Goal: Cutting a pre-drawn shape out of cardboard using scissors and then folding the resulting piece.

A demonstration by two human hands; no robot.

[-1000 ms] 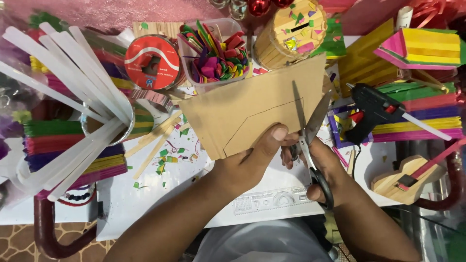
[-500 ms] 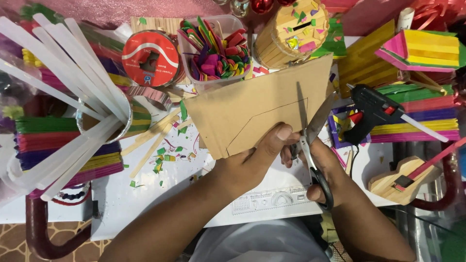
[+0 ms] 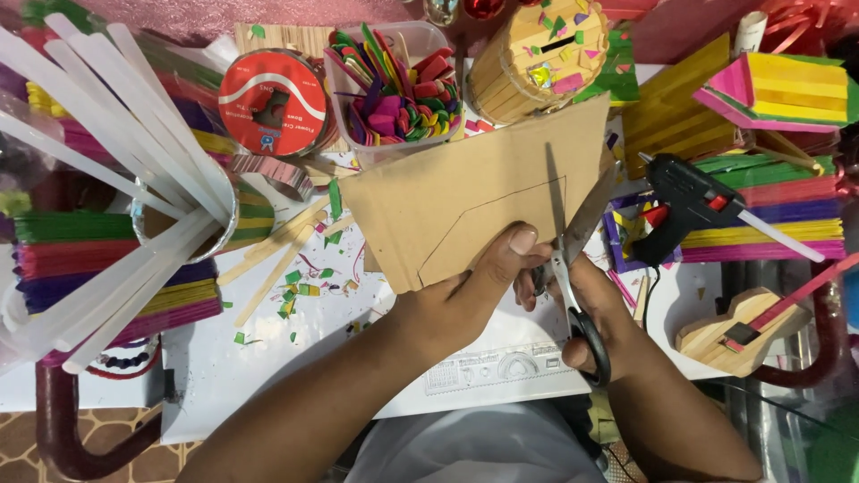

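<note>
The cardboard (image 3: pixel 474 210) lies beyond both hands, pinched at its near edge by the left hand (image 3: pixel 474 286). Just right of that, the right hand (image 3: pixel 595 309) has the scissors (image 3: pixel 573 259), blades reaching up into the sheet. A tub of sticks (image 3: pixel 394 85) and a tape roll (image 3: pixel 273 103) stand behind the left hand; a cup of glue sticks (image 3: pixel 183 215) is far left. The glue gun (image 3: pixel 689 206) lies right of the right hand.

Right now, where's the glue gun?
In the head view, the black glue gun lies right of the cardboard and scissors, its nozzle pointing left, beside the stacked coloured sticks.
</note>
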